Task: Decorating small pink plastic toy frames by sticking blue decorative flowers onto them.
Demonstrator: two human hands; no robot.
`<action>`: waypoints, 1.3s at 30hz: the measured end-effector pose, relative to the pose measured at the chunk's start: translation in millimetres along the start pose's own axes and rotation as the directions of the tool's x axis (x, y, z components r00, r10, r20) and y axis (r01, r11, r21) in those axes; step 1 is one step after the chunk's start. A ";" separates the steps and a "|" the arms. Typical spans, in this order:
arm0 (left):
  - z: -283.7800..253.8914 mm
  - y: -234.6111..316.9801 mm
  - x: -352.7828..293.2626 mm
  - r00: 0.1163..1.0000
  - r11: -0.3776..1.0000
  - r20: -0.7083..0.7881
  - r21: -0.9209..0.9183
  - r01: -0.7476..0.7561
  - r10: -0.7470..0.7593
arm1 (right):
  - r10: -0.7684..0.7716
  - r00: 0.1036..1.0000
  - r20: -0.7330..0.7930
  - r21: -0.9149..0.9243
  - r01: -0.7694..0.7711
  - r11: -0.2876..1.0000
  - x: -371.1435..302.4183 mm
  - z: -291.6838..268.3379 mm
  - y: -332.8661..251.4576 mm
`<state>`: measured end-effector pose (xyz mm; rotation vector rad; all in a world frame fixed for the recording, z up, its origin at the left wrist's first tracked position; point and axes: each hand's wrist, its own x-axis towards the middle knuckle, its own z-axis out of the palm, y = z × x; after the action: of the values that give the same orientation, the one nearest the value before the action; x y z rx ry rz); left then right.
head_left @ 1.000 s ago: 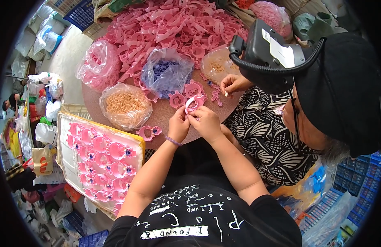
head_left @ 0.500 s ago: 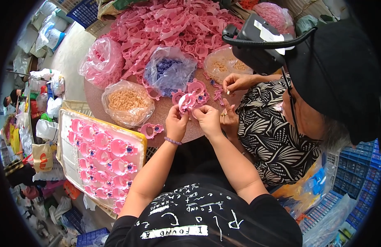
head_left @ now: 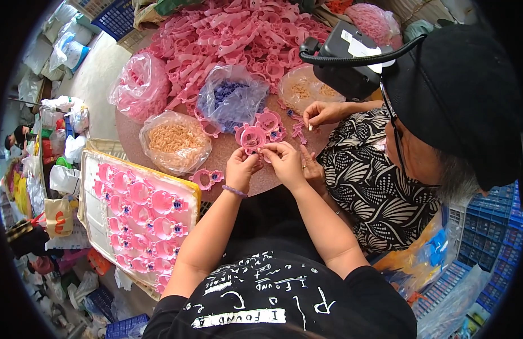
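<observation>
Grip firm, left hand (head_left: pixel 242 168) and right hand (head_left: pixel 285 165) pinch a pink ring piece (head_left: pixel 250 145) mid-frame, over the worktop (head_left: pixel 223 151).

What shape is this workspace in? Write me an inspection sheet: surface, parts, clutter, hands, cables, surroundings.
Surface: speckled tabletop, curved edge, mostly covered.
Parts: one pink ring part in hand; a loose pink part near the tray; white tray with yellow edging, left of the table, holding rows of pink parts.
Clutter: large pink heap at the far side; bag of tan pieces; bag of blue-violet pieces.
Hands: left hand and right hand grip the ring part's near edge; co-worker's hand holds a small pale piece.
Cables: black cable on the co-worker's headgear; none seen across the table.
Surroundings: blue crates at lower right.
</observation>
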<state>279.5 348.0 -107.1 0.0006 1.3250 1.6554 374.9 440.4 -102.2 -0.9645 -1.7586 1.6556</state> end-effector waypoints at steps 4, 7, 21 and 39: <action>-0.5 -1.0 -0.4 0.999 1.000 0.041 -0.015 0.017 -0.016 | -0.124 0.992 0.034 -0.277 0.128 0.952 -2.9 -2.9 -13.2; 5.0 3.7 -3.1 0.998 1.000 0.056 0.000 0.013 -0.013 | -0.163 0.985 0.056 -0.287 0.173 0.942 -2.6 -5.7 -15.4; -11.3 -9.6 16.0 0.994 0.993 0.029 0.051 0.108 -0.110 | 0.311 0.950 0.034 0.283 -0.308 0.909 -58.2 -3.9 20.0; -2.2 -4.9 8.6 0.994 0.993 0.042 0.062 0.100 -0.103 | 0.612 0.690 0.385 0.295 -0.721 0.627 -99.5 -14.1 25.7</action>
<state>277.0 351.7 -116.2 0.0058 1.3184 1.5214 449.5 369.8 -117.2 -1.3389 -1.0917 2.6094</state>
